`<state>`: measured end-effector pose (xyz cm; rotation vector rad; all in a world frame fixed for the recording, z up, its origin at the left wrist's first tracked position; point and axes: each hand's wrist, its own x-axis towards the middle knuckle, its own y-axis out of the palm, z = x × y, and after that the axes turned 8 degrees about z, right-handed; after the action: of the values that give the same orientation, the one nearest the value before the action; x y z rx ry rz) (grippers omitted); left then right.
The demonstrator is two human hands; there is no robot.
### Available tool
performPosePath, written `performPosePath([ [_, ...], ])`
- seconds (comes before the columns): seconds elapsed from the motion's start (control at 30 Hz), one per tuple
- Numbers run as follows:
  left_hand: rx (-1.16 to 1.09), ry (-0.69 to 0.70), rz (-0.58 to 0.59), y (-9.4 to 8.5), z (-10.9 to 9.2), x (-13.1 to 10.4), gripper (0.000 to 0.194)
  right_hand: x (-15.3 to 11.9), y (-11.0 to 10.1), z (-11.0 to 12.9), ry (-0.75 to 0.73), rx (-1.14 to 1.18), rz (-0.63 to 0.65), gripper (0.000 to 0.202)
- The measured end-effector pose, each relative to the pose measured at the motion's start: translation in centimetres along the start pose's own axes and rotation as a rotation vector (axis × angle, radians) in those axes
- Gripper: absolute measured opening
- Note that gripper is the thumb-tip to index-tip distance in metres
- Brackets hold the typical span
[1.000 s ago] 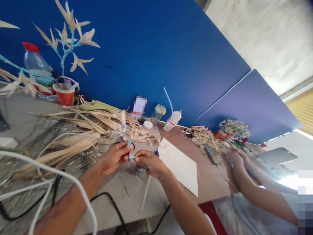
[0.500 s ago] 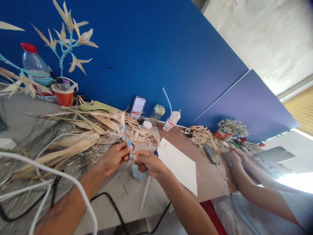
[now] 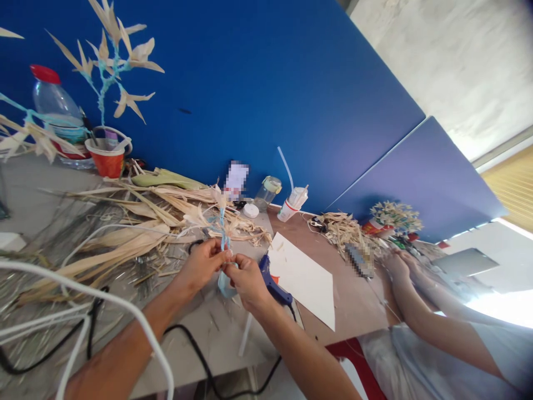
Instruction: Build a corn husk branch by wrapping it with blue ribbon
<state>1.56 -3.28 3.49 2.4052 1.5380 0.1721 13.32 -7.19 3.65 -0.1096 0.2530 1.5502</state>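
A small corn-husk flower branch [image 3: 222, 218] with a light blue wrapped stem stands upright between my hands. My left hand [image 3: 205, 262] is closed, thumb and fingers pinching the lower stem. My right hand [image 3: 249, 280] is closed too, its fingertips pressed together at the stem's bottom end, where a light blue strip runs. Just below the fingers hangs a loop or roll of light blue tape [image 3: 226, 284], partly hidden by my right hand. To the right of that hand a dark blue glue gun [image 3: 275, 286] lies on the table.
Dry corn husks [image 3: 141, 244] cover the table's left. A white cable [image 3: 137, 319] arcs across the front left. White paper [image 3: 306, 278] lies to the right. Behind stand a red cup [image 3: 107, 161], a bottle [image 3: 58, 105] and a glass jar [image 3: 267, 194]. A co-worker's hands [image 3: 395, 266] are far right.
My hands have come closer together, and the branch stands straighter. My right hand has shifted slightly left, and the glue gun behind it now shows. The blue tape has moved left.
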Motion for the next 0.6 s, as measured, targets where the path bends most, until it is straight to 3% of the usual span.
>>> performPosePath([
  [0.1, -0.255, -0.113, 0.182, -0.5, -0.3, -0.4, 0.027, -0.4, -0.2, 0.4, 0.017, 0.074, 0.027, 0.011],
  [0.23, -0.359, -0.175, 0.295, -1.2, -0.2, -0.6, 0.025, -1.0, -0.9, 1.1, 0.076, 0.168, 0.158, 0.017],
  [0.6, -0.035, -0.123, 0.241, -0.6, -0.1, -0.4, 0.028, -1.8, -1.6, -0.8, 0.111, 0.231, 0.122, 0.035],
])
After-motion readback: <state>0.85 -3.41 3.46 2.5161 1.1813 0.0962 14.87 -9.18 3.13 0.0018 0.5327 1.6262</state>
